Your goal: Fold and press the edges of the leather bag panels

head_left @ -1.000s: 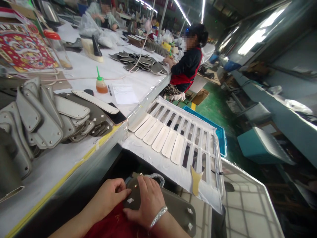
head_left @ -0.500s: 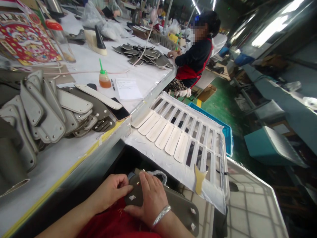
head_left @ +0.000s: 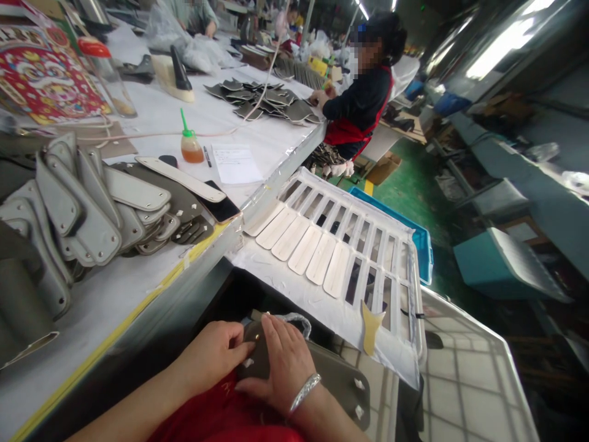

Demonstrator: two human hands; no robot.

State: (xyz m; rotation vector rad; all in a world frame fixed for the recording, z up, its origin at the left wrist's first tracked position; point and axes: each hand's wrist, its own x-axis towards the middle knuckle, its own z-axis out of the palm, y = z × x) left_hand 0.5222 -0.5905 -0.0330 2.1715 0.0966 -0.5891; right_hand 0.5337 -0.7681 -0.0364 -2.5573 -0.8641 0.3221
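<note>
A grey-brown panel [head_left: 338, 383] with rounded corners lies across my lap, with small white pieces and metal studs near its ends. My left hand [head_left: 218, 350] is closed at its left end, thumb and bent forefinger pinching the edge. Across the panel lies my right hand [head_left: 283, 365], fingers stretched out flat and thumb apart. Its fingertips reach the far edge, beside a brass-coloured stud [head_left: 256, 337]. A silvery wrapped loop [head_left: 297, 320] shows just behind the panel. What lies under both hands is hidden.
On the table at left is a pile of light grey strips [head_left: 96, 209]. A slatted white rack [head_left: 317, 304] ahead bears several pale strips [head_left: 306, 250] and a yellow piece [head_left: 370, 328]. A bottle of amber liquid [head_left: 191, 149] stands near a paper sheet [head_left: 235, 163]. A co-worker [head_left: 356, 101] sits beyond.
My left hand has shifted slightly right and now covers more of the panel's left end. My right hand stays flat on the panel. The view has moved a little.
</note>
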